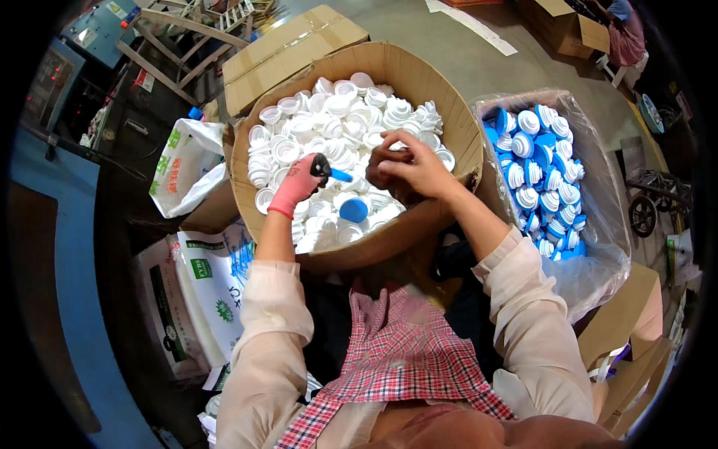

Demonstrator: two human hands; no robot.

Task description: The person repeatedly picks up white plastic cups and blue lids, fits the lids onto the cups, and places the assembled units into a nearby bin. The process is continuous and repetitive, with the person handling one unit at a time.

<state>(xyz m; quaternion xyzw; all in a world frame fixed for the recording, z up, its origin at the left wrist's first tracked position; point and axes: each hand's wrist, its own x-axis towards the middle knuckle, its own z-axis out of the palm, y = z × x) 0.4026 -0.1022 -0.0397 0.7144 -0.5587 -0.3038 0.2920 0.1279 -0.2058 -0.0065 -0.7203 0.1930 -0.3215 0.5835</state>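
A: A worker's left hand, in a pink glove with dark fingertips, pinches a blue piece above a carton heaped with white caps.

B: And the right hand?

A: Bare at the back, fingers curled inward over the same heap. Its fingertips are in shadow; whether they grip anything cannot be told.

B: How would the blue piece handle?

A: Likely light and fairly stiff, probably plastic, a little slick on a smooth face. The rim looks the surest hold; a hard squeeze might flex it. A blue disc lies face up among the caps just below.

B: The surroundings?

A: The caps make a loose, uneven bed. At right, a box lined with clear plastic holds blue-and-white pieces. Beyond lie a grey workshop floor, a wooden frame at upper left and, at upper right, another person.
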